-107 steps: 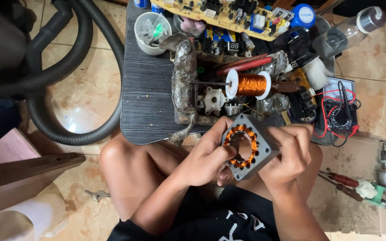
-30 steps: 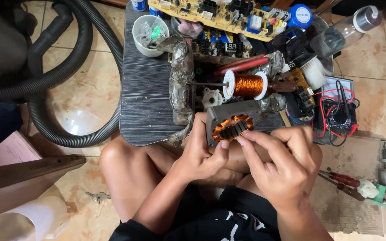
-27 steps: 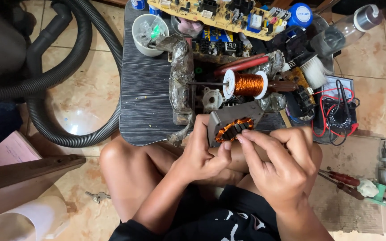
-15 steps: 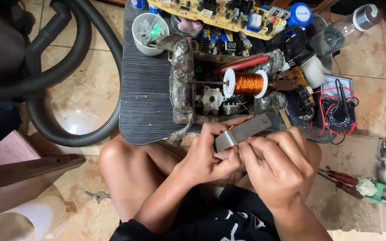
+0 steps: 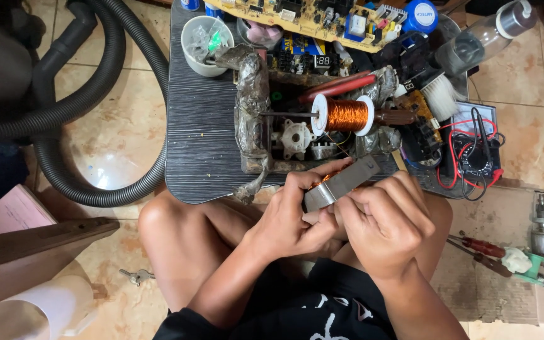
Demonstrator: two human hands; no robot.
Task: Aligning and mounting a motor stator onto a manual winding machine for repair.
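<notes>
- A person sits on the tiled floor with knees up against a low dark desk, seen from above.
- Both hands meet in the middle of the view, at the desk's near edge, around a grey metal stator.
- The stator is turned edge-on, tilted up toward 2 o'clock; a sliver of its copper winding shows at its 9 o'clock end.
- The left hand grasps the stator from 8 o'clock, thumb on top, fingers curled under it.
- The right hand clenches on the stator from 4 o'clock, fingers bent over its lower edge.
- At 12 o'clock of the hands, on the desk, a spool of copper wire sits on a spindle across a rusty frame.
- A white cup stands at 11 o'clock of the frame.
- A yellow circuit board lies along the desk's far edge.
- A brush and a clear bottle lie at 2 o'clock of the spool.
- A meter with red and black leads sits at 3 o'clock of the hands.
- A grey vacuum hose loops over the floor at 9 o'clock of the desk.
- Keys lie on the floor at 8 o'clock of the hands.
- Screwdrivers lie on cardboard at 4 o'clock.
</notes>
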